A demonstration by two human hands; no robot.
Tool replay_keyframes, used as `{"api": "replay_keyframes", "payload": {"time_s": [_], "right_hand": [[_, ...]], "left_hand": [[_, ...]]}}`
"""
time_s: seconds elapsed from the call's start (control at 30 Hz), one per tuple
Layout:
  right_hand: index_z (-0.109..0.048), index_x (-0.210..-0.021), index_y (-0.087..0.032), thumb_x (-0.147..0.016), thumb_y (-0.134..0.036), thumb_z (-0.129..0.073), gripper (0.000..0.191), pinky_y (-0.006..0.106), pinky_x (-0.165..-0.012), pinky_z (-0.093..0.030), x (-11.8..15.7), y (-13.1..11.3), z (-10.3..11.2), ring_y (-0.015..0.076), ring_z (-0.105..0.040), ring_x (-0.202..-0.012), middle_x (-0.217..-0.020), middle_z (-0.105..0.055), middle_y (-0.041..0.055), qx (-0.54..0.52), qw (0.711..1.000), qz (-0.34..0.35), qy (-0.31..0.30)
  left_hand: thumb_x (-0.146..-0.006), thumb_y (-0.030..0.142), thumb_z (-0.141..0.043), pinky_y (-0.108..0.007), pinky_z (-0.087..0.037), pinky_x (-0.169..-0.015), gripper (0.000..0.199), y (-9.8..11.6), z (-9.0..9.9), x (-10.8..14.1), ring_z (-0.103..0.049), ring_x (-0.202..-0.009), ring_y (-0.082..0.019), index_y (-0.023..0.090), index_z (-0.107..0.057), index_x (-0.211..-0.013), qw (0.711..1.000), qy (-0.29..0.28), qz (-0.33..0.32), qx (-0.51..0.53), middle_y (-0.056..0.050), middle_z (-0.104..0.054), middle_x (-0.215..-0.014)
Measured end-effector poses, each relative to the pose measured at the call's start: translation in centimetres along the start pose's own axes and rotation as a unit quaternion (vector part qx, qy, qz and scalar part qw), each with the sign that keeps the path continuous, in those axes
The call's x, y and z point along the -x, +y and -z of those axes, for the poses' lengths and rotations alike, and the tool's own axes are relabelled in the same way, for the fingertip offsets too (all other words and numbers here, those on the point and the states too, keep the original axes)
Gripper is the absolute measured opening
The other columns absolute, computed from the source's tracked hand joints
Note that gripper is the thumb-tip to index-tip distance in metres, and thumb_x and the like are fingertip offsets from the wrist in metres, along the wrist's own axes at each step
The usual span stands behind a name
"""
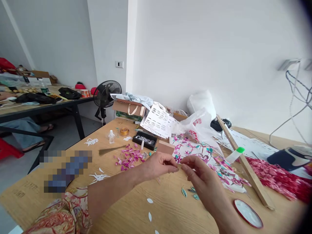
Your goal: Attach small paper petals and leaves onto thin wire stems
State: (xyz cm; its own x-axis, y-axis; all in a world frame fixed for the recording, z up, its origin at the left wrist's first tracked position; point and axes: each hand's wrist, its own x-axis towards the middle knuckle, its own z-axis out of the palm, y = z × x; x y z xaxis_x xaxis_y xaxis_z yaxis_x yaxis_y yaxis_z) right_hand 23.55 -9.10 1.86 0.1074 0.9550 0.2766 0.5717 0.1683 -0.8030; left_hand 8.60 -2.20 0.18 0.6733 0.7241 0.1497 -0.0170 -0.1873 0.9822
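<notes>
My left hand (159, 165) and my right hand (203, 175) meet above the wooden table (122, 201), thumb and forefinger pinched on each. Something thin and tiny seems to sit between the fingertips, too small to name. Pink petals (130, 157) lie in a loose heap left of my left hand. Below my right hand are several teal leaf shapes (184, 192), partly covered by it. White leaf-shaped pieces (149, 201) rest on the wood nearer to me. Behind my hands, a sheet with pink flower branches (192, 148) lies spread out.
A wooden bar (246, 165) crosses the right side, beside pink-red bundles (270, 175) and a red-rimmed dish of white paste (248, 213). A black tray (144, 139), a small clear bottle (111, 137) and a tape roll (124, 131) stand farther back. A fan (106, 92) is behind the table.
</notes>
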Motion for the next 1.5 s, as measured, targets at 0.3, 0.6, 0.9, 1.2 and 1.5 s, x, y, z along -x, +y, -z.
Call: {"api": "replay_keyframes", "payload": {"time_s": [0.3,0.6,0.9,1.2,1.5], "right_hand": [[-0.059,-0.078,-0.016,-0.062,-0.038,-0.069,0.029,0.018,-0.038,-0.035,-1.5,1.1,-3.5,0.0167,-0.057,-0.065,-0.069,-0.062,0.0047,-0.311,0.943,-0.111,-0.035],[-0.058,-0.058,-0.015,-0.059,-0.041,-0.072,0.030,0.016,-0.036,-0.034,-2.0,2.2,-3.0,0.0062,-0.044,-0.041,-0.047,-0.054,-0.0024,-0.340,0.932,-0.123,-0.014],[-0.059,-0.062,-0.015,-0.065,-0.038,-0.070,0.026,0.013,-0.037,-0.032,-1.5,2.9,-2.6,0.0040,-0.043,-0.042,-0.050,-0.053,-0.0029,-0.398,0.906,-0.140,-0.028],[-0.058,-0.065,-0.015,-0.067,-0.031,-0.070,0.020,0.011,-0.035,-0.029,-1.2,2.8,-3.0,0.0023,-0.043,-0.042,-0.055,-0.054,-0.0037,-0.509,0.838,-0.185,-0.070],[-0.057,-0.065,-0.015,-0.066,-0.033,-0.072,0.023,0.011,-0.035,-0.029,-1.3,2.8,-3.4,0.0024,-0.043,-0.041,-0.054,-0.054,-0.0038,-0.516,0.830,-0.197,-0.074]], "left_hand": [[-0.065,0.031,-0.065,-0.021,-0.035,-0.054,0.021,0.1,-0.4,-1.6,-0.044,-0.056,-0.008,0.012,-0.057,-0.063,0.977,0.131,-0.049,0.159,0.002,-0.050,-0.060],[-0.077,0.041,-0.053,-0.020,-0.036,-0.051,0.035,0.5,0.8,-2.3,-0.050,-0.066,-0.012,0.011,-0.061,-0.094,0.981,0.095,-0.099,0.137,-0.005,-0.056,-0.075],[-0.080,0.037,-0.048,-0.021,-0.040,-0.055,0.033,1.8,0.9,-1.6,-0.052,-0.064,-0.011,0.012,-0.063,-0.096,0.991,0.091,-0.100,-0.008,-0.006,-0.060,-0.078],[-0.077,0.026,-0.052,-0.022,-0.043,-0.065,0.024,1.4,0.9,-1.7,-0.056,-0.079,-0.015,0.012,-0.064,-0.093,0.989,0.095,-0.094,-0.066,-0.008,-0.063,-0.094],[-0.077,0.028,-0.054,-0.022,-0.043,-0.066,0.025,1.6,1.0,-1.6,-0.055,-0.075,-0.013,0.011,-0.063,-0.092,0.987,0.103,-0.107,-0.065,-0.008,-0.064,-0.090]]}}
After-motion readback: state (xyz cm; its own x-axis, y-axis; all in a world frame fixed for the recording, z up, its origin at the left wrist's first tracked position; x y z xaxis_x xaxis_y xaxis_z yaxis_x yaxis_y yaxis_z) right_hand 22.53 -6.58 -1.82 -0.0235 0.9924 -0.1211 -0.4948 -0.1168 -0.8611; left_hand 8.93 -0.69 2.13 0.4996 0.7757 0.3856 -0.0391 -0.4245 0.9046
